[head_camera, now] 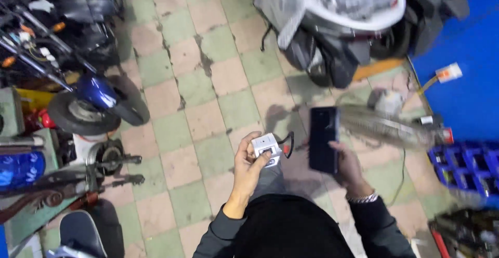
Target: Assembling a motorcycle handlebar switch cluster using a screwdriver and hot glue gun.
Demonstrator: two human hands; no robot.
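Gripping: left hand point(248, 160) one white box point(266, 148) | right hand point(347, 165) one dark phone point(323, 139)

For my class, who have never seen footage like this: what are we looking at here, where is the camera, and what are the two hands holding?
There is one picture, taken by a camera worn on a person's head, looking down at their own arms. No machine is involved, only bare hands. The left hand holds a small white boxy device with a short black loop of cord. The right hand holds a dark phone upright. Below is a worn checkered tile floor. A blue motorcycle stands at the left, a plastic-covered scooter at the top, and blue crates at the right.
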